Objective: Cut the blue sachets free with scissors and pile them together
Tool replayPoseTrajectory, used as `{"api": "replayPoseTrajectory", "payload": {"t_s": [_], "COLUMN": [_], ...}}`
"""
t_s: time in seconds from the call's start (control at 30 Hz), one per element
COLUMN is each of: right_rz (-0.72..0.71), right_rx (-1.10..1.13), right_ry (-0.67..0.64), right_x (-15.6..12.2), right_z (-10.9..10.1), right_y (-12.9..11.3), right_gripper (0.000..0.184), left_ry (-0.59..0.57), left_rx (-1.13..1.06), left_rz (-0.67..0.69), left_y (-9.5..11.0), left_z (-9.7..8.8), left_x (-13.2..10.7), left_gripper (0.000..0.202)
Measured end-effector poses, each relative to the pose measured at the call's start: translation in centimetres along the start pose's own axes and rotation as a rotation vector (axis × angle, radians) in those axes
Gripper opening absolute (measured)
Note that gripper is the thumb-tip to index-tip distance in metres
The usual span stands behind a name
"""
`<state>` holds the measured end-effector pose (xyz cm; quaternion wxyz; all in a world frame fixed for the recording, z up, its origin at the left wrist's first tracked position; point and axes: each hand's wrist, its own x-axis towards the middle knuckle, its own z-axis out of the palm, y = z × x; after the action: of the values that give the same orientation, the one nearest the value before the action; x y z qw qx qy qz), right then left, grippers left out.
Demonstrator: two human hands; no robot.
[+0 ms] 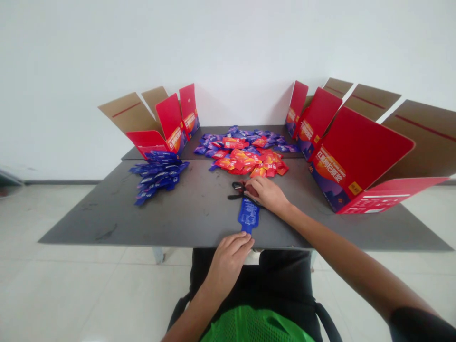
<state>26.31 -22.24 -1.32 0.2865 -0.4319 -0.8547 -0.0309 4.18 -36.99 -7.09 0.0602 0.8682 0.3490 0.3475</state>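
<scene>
- Blue packet flat on table, by the front edge
- 6 o'clock: left hand, fingers curled, tips pinching packet's near end
- 1 o'clock: right hand, fingers loosely bent over far end; grip unclear
- 11 o'clock: black scissors
- 12 o'clock: red-and-blue packet pile

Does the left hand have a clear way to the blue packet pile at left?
Probably yes: only bare table lies between left hand and blue packet pile, though it now touches a single blue packet.
</scene>
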Motion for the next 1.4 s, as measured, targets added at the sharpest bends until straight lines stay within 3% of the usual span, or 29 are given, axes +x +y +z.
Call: {"api": "replayPoseTrajectory", "payload": {"t_s": [0.13,0.23,0.3,0.37,0.43,0.5,0.6,0.73,0.87,0.97,1.1,1.2,1.27,1.4], "right_rz": [0.018,-0.119,-0.146,-0.083,-0.029,-0.010,-0.031,-0.171,-0.065,-0.030,-0.076,-0.162,-0.139,-0.058], "right_rx": [0.078,0.171,0.154,0.077,-0.006,-0.030,0.066,0.184,0.049,-0.070,0.092,0.212,0.212,0.014], "right_ry": [0.095,0.006,-0.043,-0.035,-0.030,-0.003,0.068,-0.045,-0.040,-0.028,0.044,-0.047,-0.047,-0.027], "right_x": [-0.5,-2.5,-2.7,-1.6,0.0,1.0,0.0,-2.4,-0.9,0.7,-0.8,-2.7,-2.8,-0.4], "right_z": [-0.7,0.3,1.1,1.4,1.0,0.3,-0.4,0.6,1.5,0.8,0.0,0.6,1.3,1.6], "right_y": [-2.1,-3.9,-3.2,-1.3,0.6,1.0,-1.5,-4.4,-1.0,0.8,-2.6,-5.0,-4.5,-0.5], "right_gripper": [0.023,0.023,0.023,0.023,0.022,0.021,0.022,0.019,0.021,0.019,0.021,0.018,0.019,0.023], "left_ry": [0.022,0.013,0.021,0.032,0.042,0.063,0.095,0.081,0.090,0.104,0.105,0.091,0.082,0.089], "left_rx": [-0.032,-0.050,-0.054,-0.055,-0.061,-0.073,-0.094,-0.112,-0.114,-0.115,-0.128,-0.135,-0.139,-0.133], "left_rz": [-0.034,-0.048,-0.038,-0.032,-0.038,-0.049,-0.055,-0.068,-0.069,-0.079,-0.090,-0.101,-0.100,-0.091], "left_y": [0.0,0.0,0.0,0.0,0.0,0.1,0.1,0.1,0.1,0.2,0.1,0.0,0.0,0.1], "left_z": [0.3,0.3,0.2,0.1,0.1,0.2,0.3,0.3,0.2,0.2,0.5,0.7,0.6,0.5], "left_x": [-0.1,0.0,0.1,0.1,0.2,0.1,0.0,0.0,0.1,0.1,-0.1,-0.3,-0.4,-0.2], "left_gripper": [0.030,0.029,0.029,0.028,0.028,0.027,0.026,0.026,0.024,0.023,0.023,0.024,0.024,0.023]}}
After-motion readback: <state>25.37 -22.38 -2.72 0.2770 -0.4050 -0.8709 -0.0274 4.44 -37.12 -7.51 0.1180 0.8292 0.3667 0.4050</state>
